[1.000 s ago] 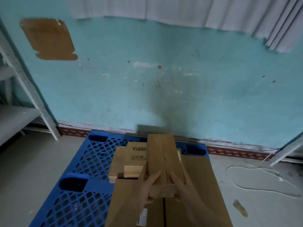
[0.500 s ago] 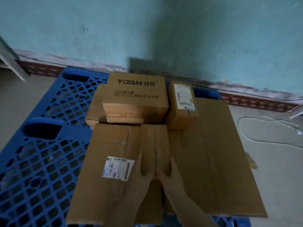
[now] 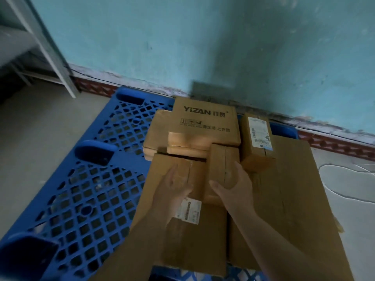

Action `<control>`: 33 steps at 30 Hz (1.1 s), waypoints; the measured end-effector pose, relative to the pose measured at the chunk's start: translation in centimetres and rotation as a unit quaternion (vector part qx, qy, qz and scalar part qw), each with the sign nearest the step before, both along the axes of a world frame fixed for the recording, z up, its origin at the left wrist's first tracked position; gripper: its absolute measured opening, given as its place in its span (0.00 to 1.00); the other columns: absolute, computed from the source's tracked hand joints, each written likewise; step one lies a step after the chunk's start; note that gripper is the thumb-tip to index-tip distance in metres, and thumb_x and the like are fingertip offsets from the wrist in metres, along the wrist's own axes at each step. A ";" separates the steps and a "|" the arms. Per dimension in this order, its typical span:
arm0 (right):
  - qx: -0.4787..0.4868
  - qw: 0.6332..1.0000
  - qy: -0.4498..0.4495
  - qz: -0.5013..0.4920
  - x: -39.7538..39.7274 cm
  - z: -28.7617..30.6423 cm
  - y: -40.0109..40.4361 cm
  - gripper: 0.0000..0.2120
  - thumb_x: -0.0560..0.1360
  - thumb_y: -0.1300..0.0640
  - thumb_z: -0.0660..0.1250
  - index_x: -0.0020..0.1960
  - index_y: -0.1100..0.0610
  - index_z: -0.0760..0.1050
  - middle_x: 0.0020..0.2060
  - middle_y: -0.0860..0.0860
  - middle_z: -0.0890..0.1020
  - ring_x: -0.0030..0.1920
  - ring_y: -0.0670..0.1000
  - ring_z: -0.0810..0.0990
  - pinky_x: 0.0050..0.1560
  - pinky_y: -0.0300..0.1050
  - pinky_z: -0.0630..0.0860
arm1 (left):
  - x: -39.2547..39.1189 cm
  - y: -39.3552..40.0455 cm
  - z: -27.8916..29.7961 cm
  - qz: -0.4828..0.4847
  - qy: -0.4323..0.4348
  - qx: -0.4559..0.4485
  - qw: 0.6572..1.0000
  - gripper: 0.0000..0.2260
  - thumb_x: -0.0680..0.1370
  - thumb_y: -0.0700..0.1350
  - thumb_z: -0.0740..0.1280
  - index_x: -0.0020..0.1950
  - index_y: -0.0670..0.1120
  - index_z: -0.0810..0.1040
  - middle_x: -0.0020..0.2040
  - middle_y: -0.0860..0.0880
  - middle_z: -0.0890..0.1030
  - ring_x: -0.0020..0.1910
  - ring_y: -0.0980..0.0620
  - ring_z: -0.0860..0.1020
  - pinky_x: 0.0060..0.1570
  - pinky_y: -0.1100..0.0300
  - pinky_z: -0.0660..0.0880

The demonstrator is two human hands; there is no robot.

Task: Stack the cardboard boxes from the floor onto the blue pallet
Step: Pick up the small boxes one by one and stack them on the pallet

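The blue pallet (image 3: pixel 91 189) lies against the turquoise wall with several cardboard boxes on it. A printed YIZAN box (image 3: pixel 205 122) sits at the back, and a small labelled box (image 3: pixel 258 138) stands to its right. Two large flat boxes fill the front, one on the left (image 3: pixel 192 236) and one on the right (image 3: pixel 294 189). A narrow small box (image 3: pixel 224 167) rests on the large boxes, its far end against the YIZAN box. My right hand (image 3: pixel 235 189) grips its near end, thumb on the left, fingers on the right. My left hand (image 3: pixel 172 187) rests flat on the left large box.
A grey metal shelf frame (image 3: pixel 50 47) stands at the left, beside the pallet's far corner. The wall (image 3: pixel 203 47) runs close behind the boxes. A white cable (image 3: pixel 345 179) loops over the floor to the right.
The narrow box has slid away from me up to the YIZAN box. My left hand has come off it and now lies on the left large box. The view has shifted slightly.
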State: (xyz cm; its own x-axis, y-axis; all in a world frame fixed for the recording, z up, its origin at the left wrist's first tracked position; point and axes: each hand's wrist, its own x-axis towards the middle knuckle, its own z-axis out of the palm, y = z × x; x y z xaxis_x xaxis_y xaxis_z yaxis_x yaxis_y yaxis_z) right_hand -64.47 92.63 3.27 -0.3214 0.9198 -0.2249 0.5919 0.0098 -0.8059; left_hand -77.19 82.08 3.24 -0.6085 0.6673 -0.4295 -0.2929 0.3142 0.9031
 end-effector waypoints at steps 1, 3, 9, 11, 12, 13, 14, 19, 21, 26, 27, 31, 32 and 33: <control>-0.002 1.000 0.017 0.022 -1.2 1.6 -0.8 0.45 0.64 0.48 0.76 0.73 0.44 0.55 0.72 0.46 0.62 0.71 0.48 0.60 0.68 0.50 0.61 | -1.4 -1.2 1.4 0.015 0.011 -0.001 1.000 0.31 0.71 0.39 0.71 0.69 0.59 0.65 0.57 0.63 0.68 0.47 0.73 0.72 0.41 0.73 0.72; -0.008 0.996 0.059 0.070 -4.0 4.8 -2.6 0.45 0.63 0.47 0.77 0.73 0.42 0.56 0.71 0.44 0.63 0.71 0.46 0.61 0.67 0.46 0.62 | -4.7 -3.8 4.0 0.056 0.035 0.014 0.998 0.28 0.71 0.40 0.71 0.62 0.65 0.67 0.56 0.64 0.71 0.56 0.62 0.72 0.48 0.66 0.74; -0.059 0.967 0.166 0.185 -12.9 11.0 -11.2 0.44 0.62 0.49 0.78 0.72 0.42 0.59 0.71 0.41 0.64 0.71 0.45 0.62 0.67 0.48 0.63 | -12.9 -14.3 10.3 0.146 0.123 -0.037 0.981 0.32 0.73 0.46 0.70 0.72 0.59 0.60 0.73 0.52 0.64 0.68 0.45 0.68 0.57 0.46 0.75; -0.062 0.958 0.170 0.224 -15.6 11.9 -15.0 0.44 0.62 0.48 0.77 0.72 0.42 0.58 0.71 0.41 0.64 0.70 0.46 0.63 0.69 0.53 0.63 | -14.8 -18.7 11.3 0.170 0.137 -0.038 0.975 0.32 0.73 0.47 0.70 0.72 0.60 0.60 0.72 0.52 0.65 0.67 0.47 0.70 0.46 0.57 0.77; -0.066 0.953 0.168 0.244 -16.9 12.1 -17.1 0.44 0.63 0.48 0.77 0.72 0.41 0.57 0.71 0.41 0.63 0.70 0.47 0.63 0.69 0.53 0.64 | -15.5 -21.1 11.7 0.183 0.139 -0.037 0.973 0.32 0.73 0.47 0.70 0.72 0.60 0.60 0.72 0.53 0.65 0.66 0.48 0.70 0.42 0.61 0.76; -0.070 0.948 0.165 0.265 -18.1 12.1 -19.2 0.43 0.63 0.48 0.77 0.72 0.41 0.57 0.71 0.41 0.63 0.71 0.47 0.62 0.68 0.50 0.64 | -16.2 -23.5 11.9 0.197 0.136 -0.033 0.970 0.32 0.72 0.47 0.71 0.72 0.60 0.60 0.71 0.53 0.65 0.66 0.48 0.70 0.42 0.62 0.76; -0.072 0.941 0.164 0.286 -19.3 12.0 -21.3 0.43 0.64 0.48 0.76 0.72 0.40 0.57 0.72 0.41 0.62 0.71 0.46 0.61 0.67 0.47 0.64 | -16.9 -26.0 12.0 0.211 0.130 -0.031 0.968 0.32 0.72 0.47 0.71 0.72 0.60 0.60 0.71 0.52 0.66 0.67 0.48 0.70 0.45 0.60 0.76; -0.104 0.907 0.128 0.388 -23.8 9.5 -32.1 0.42 0.66 0.51 0.75 0.73 0.41 0.55 0.71 0.39 0.61 0.71 0.44 0.60 0.62 0.45 0.65 | -18.1 -39.3 9.7 0.305 0.084 -0.031 0.948 0.30 0.71 0.49 0.71 0.71 0.59 0.63 0.69 0.51 0.67 0.66 0.47 0.70 0.53 0.54 0.71; -0.115 0.892 0.105 0.424 -24.9 7.7 -36.2 0.43 0.66 0.51 0.75 0.73 0.42 0.55 0.72 0.40 0.60 0.72 0.44 0.59 0.66 0.48 0.64 | -17.6 -44.4 7.9 0.336 0.069 -0.047 0.938 0.30 0.72 0.48 0.71 0.71 0.58 0.64 0.68 0.50 0.67 0.65 0.47 0.71 0.53 0.54 0.70; -0.106 0.854 0.001 0.510 -25.7 1.2 -45.3 0.44 0.67 0.50 0.75 0.74 0.44 0.52 0.74 0.44 0.59 0.73 0.47 0.58 0.69 0.50 0.62 | -15.0 -54.5 1.9 0.402 0.010 -0.109 0.909 0.28 0.73 0.45 0.70 0.71 0.55 0.65 0.67 0.49 0.69 0.58 0.50 0.72 0.52 0.56 0.69; -0.103 0.846 -0.017 0.523 -25.6 -0.3 -46.6 0.45 0.67 0.50 0.75 0.75 0.45 0.52 0.74 0.45 0.59 0.73 0.48 0.58 0.67 0.49 0.61 | -14.3 -55.9 0.3 0.406 -0.007 -0.117 0.906 0.28 0.73 0.44 0.70 0.71 0.54 0.65 0.67 0.48 0.69 0.59 0.49 0.72 0.52 0.56 0.69; -0.104 0.822 -0.108 0.549 -24.1 -7.6 -49.7 0.47 0.66 0.47 0.75 0.76 0.49 0.50 0.75 0.47 0.56 0.74 0.49 0.56 0.69 0.47 0.59 | -11.5 -59.3 -7.3 0.404 -0.063 -0.161 0.898 0.29 0.72 0.44 0.71 0.71 0.54 0.65 0.68 0.48 0.69 0.63 0.45 0.71 0.59 0.52 0.72; -0.105 0.817 -0.131 0.552 -23.6 -9.6 -50.1 0.48 0.66 0.47 0.75 0.76 0.49 0.50 0.75 0.47 0.56 0.74 0.50 0.56 0.69 0.47 0.58 | -11.0 -59.6 -9.5 0.397 -0.071 -0.174 0.898 0.29 0.72 0.45 0.71 0.71 0.54 0.65 0.68 0.48 0.69 0.62 0.45 0.72 0.59 0.52 0.72; -0.108 0.813 -0.156 0.550 -23.1 -11.5 -50.3 0.48 0.66 0.46 0.75 0.76 0.49 0.49 0.75 0.48 0.55 0.74 0.50 0.55 0.69 0.47 0.58 | -10.6 -59.7 -11.8 0.389 -0.081 -0.188 0.898 0.29 0.72 0.45 0.71 0.71 0.54 0.65 0.68 0.48 0.69 0.61 0.45 0.73 0.58 0.52 0.72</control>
State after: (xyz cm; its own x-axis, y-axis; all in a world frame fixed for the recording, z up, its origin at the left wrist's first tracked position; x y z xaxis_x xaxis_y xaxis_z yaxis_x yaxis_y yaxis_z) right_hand -87.58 42.31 -8.26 -0.8192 0.0421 -0.5720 0.4967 0.5506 -0.6709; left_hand -87.77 22.40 -8.59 -0.7367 -0.1443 -0.6606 -0.6742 0.2315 0.7013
